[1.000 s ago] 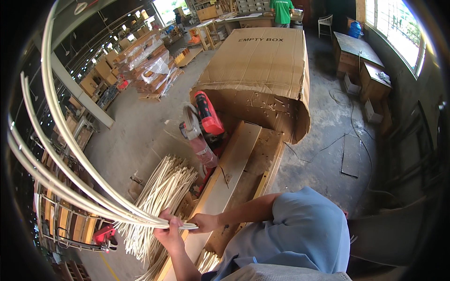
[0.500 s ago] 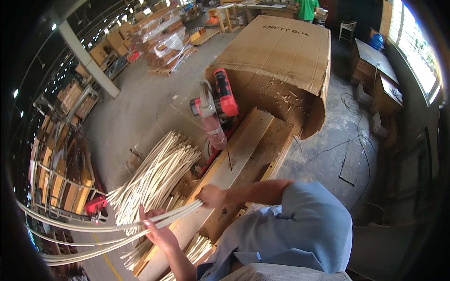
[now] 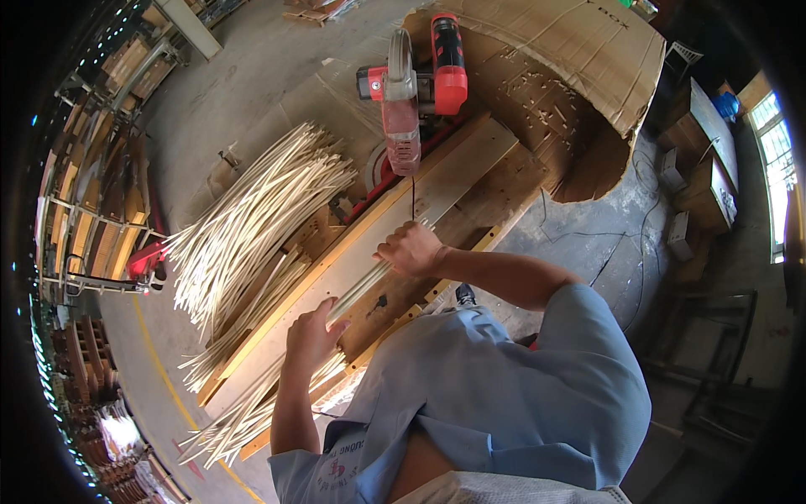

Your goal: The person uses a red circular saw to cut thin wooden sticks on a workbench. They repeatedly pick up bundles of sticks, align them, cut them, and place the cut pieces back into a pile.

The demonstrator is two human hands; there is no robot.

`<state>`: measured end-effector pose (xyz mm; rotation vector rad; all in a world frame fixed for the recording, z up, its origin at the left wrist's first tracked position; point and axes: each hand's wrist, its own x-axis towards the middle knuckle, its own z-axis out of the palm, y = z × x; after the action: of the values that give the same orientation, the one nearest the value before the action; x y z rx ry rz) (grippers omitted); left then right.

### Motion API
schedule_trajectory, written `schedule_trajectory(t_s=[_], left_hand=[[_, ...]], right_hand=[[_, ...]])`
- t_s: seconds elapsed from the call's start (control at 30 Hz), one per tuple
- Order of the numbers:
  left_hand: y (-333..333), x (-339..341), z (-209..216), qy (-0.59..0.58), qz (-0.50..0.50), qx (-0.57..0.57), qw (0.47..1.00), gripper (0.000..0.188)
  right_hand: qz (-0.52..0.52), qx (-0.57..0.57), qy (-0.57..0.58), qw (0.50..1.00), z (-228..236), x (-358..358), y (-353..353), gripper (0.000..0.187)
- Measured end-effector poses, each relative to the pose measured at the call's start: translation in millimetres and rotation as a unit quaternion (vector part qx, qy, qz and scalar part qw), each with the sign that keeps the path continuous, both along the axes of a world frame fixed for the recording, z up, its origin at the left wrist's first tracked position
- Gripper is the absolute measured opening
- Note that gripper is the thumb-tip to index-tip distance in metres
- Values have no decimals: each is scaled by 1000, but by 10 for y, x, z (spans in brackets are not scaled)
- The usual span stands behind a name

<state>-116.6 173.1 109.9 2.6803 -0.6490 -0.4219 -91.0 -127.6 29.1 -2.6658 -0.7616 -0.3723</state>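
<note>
A bundle of thin pale canes [image 3: 359,292] lies slantwise over the long bench board [image 3: 285,326]. My right hand [image 3: 411,249] is closed round its far end, just short of the red and grey power saw [image 3: 403,118]. Lower down the bundle, my left hand [image 3: 312,336] grips it with the thumb toward the canes. Beyond the board's left edge spreads a large heap of loose canes [image 3: 260,223]. More cut canes [image 3: 243,416] fan out under and beside my left forearm.
A big cardboard box [image 3: 579,50] opens toward the saw, with cut scraps inside. A cart of wood pieces [image 3: 105,202] stands at the left. Cables [image 3: 642,227] run over the floor at the right, near wooden cabinets [image 3: 701,134].
The view has dipped and shifted. My hands have brought the canes onto the board, nearer the saw; their long ends no longer trail off to the left. My left fingers have closed round them.
</note>
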Motion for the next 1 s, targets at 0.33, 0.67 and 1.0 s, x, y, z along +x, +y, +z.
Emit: schedule_trajectory(t_s=[0.33, 0.67, 1.0], left_hand=[[322, 202, -181, 151, 13, -60, 987, 37], [-21, 580, -527, 4, -15, 41, 999, 31], [-74, 807, -620, 10, -2, 67, 998, 35]], right_hand=[[-43, -35, -5, 998, -249, 284, -227, 20], [-62, 33, -57, 996, -249, 24, -277, 58], [-161, 58, 19, 985, -380, -89, -242, 77]])
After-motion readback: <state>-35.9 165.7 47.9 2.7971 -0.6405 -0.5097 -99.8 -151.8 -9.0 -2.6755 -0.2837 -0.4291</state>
